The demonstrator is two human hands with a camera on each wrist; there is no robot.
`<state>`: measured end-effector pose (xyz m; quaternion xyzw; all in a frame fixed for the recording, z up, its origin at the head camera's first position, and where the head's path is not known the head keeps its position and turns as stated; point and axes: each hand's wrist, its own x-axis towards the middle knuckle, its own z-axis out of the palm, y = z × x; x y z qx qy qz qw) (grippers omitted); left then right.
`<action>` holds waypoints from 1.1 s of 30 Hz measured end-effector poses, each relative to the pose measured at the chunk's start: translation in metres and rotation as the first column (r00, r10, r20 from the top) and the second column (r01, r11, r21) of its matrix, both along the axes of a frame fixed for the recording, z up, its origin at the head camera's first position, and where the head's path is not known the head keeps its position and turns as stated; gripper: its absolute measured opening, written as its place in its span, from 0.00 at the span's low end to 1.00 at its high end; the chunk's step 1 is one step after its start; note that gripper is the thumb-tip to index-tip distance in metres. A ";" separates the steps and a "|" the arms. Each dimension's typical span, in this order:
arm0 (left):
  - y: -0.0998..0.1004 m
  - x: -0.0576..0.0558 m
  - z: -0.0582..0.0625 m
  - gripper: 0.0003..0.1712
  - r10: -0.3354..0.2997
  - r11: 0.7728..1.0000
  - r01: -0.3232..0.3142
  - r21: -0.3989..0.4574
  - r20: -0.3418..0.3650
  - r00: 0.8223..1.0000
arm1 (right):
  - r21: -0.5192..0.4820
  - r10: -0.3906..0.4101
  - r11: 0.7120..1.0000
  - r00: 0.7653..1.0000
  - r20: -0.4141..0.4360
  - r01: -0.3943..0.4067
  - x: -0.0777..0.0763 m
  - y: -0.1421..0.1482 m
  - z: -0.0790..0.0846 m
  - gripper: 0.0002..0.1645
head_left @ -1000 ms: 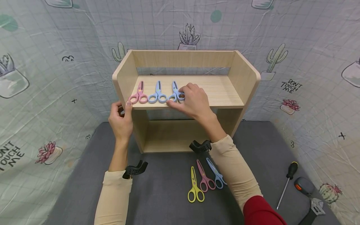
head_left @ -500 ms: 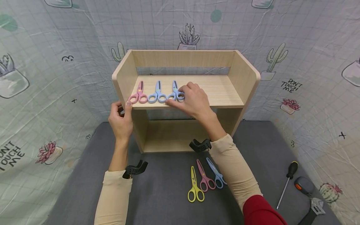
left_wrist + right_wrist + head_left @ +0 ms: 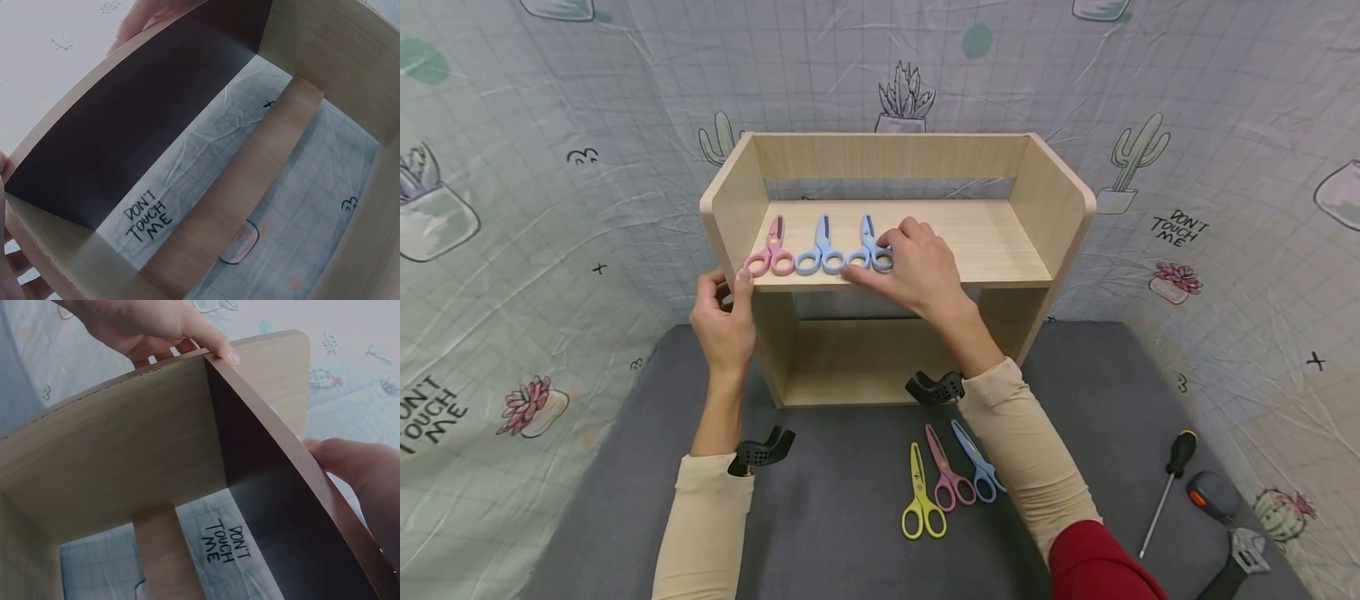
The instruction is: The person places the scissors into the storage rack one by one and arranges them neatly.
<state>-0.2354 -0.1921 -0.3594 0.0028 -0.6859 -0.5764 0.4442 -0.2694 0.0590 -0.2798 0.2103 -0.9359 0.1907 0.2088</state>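
Note:
On the upper board of the small wooden shelf (image 3: pixel 992 250), a pair of pink scissors (image 3: pixel 773 247) and two pairs of blue scissors lie in a row, blades toward the back. My right hand (image 3: pixel 917 262) holds the handles of the right-hand blue scissors (image 3: pixel 868 237), its thumb by the board's front edge. The other blue scissors (image 3: pixel 823 242) lie just left of them. My left hand (image 3: pixel 724 321) grips the shelf's left side panel, thumb at the front near the pink scissors. In the right wrist view the left thumb (image 3: pixel 219 349) rests where panel and board meet.
Yellow scissors (image 3: pixel 919 492), pink scissors (image 3: pixel 950 475) and blue scissors (image 3: pixel 977 458) lie on the grey tabletop (image 3: pixel 827 517) before the shelf. At the right are a screwdriver (image 3: pixel 1168 475), a tape measure (image 3: pixel 1212 493) and an adjustable wrench (image 3: pixel 1243 558). Patterned cloth (image 3: pixel 587 208) surrounds the table.
The right-hand blue scissors and the right thumb have shifted very slightly. The left hand stays on the side panel.

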 end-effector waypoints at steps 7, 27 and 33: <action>0.001 0.000 -0.001 0.24 -0.001 1.000 0.001 0.005 -0.005 1.000 | 0.001 0.011 1.000 1.000 -0.015 -0.011 -0.001 0.001 -0.003 0.44; 0.013 0.015 0.015 0.20 -0.004 1.000 0.004 0.021 -0.015 1.000 | -0.042 0.013 0.999 0.994 -0.112 -0.017 0.018 0.007 -0.006 0.47; 0.017 0.020 0.020 0.19 0.004 1.000 -0.004 0.014 -0.014 1.000 | -0.087 0.065 0.993 0.974 -0.219 -0.086 0.033 0.012 -0.014 0.44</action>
